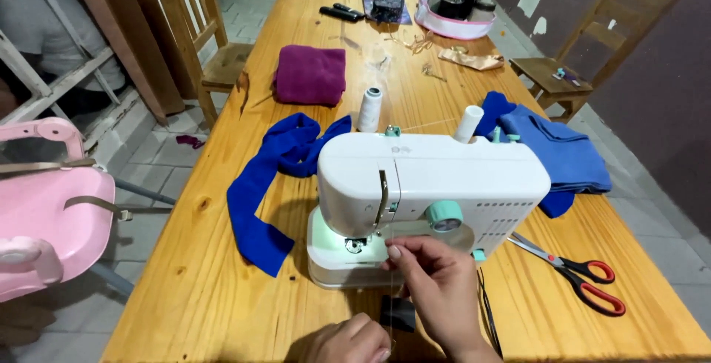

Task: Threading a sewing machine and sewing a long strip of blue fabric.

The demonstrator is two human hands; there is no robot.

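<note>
Your right hand (438, 278) is raised in front of the white mini sewing machine (426, 192), thumb and forefinger pinched closed on a thin thread (388, 289); the thread runs down from the needle area towards your left hand (348, 341); left hand sits low at the frame edge on the wooden table (192, 289), fingers curled in, seems to hold the thread's lower end but you can't tell for sure; a small dark piece of fabric (398, 312) lies on the table between the two hands, just in front of the machine base; the machine's lamp is lit over the needle plate (355, 244); a mint-green dial (445, 215) sits on the machine front just above your right hand.

Right of the machine: red-handled scissors (585, 278), blades shut, flat on the table; behind them folded blue cloth (555, 152); left of the machine a long blue fabric strip (259, 185) drapes across the tabletop; a white thread spool (369, 110) stands behind the machine, another white spool (468, 123) on top at the right.

Further back: folded purple cloth (310, 74); black remotes (341, 13); small dark pouch (386, 6); wooden chair (200, 30) at the table's left side, another wooden chair (570, 67) at the right; pink plastic chair (44, 215) at far left.
</note>
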